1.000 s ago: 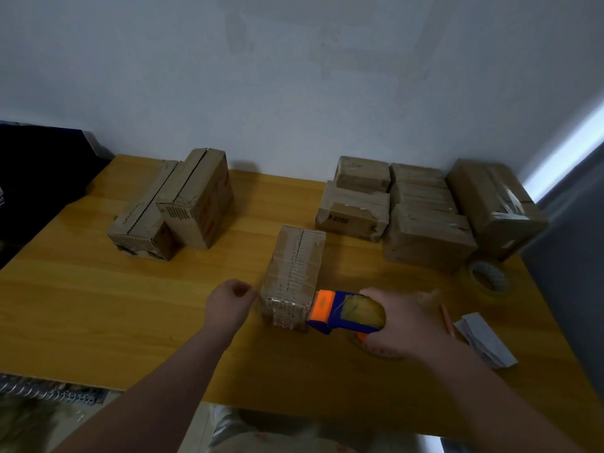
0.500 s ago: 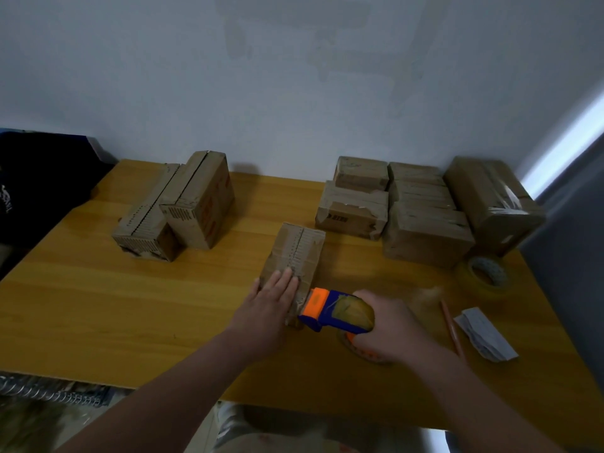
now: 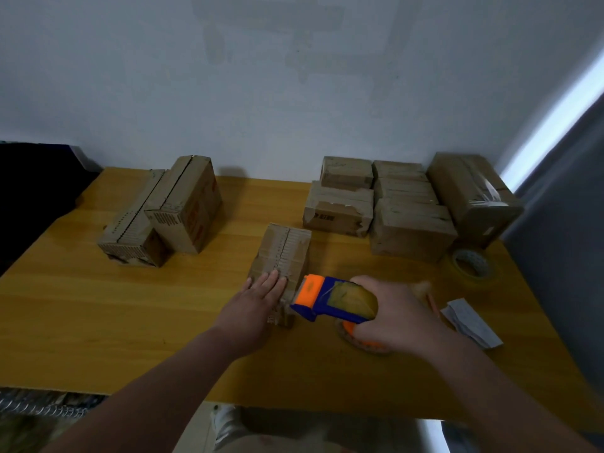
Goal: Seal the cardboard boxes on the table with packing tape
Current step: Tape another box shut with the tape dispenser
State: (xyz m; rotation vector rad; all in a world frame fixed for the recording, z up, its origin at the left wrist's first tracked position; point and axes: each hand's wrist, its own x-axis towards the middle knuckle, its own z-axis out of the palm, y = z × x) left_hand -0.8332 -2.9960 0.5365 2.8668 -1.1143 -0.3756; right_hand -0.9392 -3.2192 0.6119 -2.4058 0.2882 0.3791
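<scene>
Pressing my left hand (image 3: 258, 302) flat, fingers straight, on near end of small cardboard box (image 3: 283, 253) at mid table (image 3: 98, 305) — right hand (image 3: 400, 317) wrapped round tape dispenser (image 3: 336, 300), nose just beside box. Box looks light, worn, soft-cornered (likely slides on smooth wood) — best pinned from top, I judge, not squeezed at sides.

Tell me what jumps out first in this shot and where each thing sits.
The bright blue and orange tape dispenser stands out, gripped by the right hand at the front centre of the table, its orange end beside the small cardboard box. The left hand lies flat on that box's near end. Behind, a cluster of brown boxes stands far right and a pair of boxes far left.
</scene>
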